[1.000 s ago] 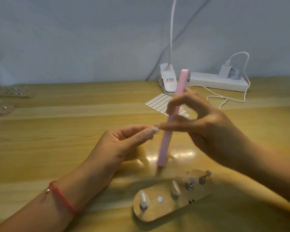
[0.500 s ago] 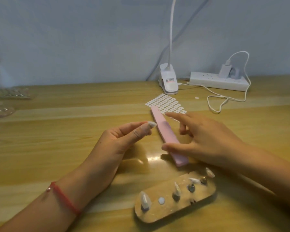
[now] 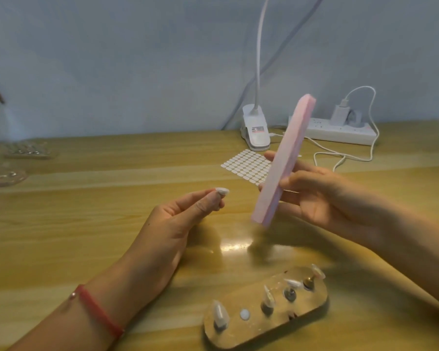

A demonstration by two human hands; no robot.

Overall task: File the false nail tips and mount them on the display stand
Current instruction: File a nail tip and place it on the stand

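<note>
Grips the pink nail file (image 3: 281, 163), lifted back off the worktop (image 3: 86, 211), in right hand (image 3: 322, 198) fingers (image 3: 293, 178), pinching the false nail tip (image 3: 222, 191) in left hand (image 3: 173, 224) at nine o'clock, probably resuming filing.

left hand (image 3: 178, 224), forearm coming in from lower left, pinches a false nail tip (image 3: 222, 191) between thumb and forefinger. right hand (image 3: 322, 198), held up opposite and apart, grips a pink nail file (image 3: 281, 163), tilted near upright, in thumb and fingers.
</note>
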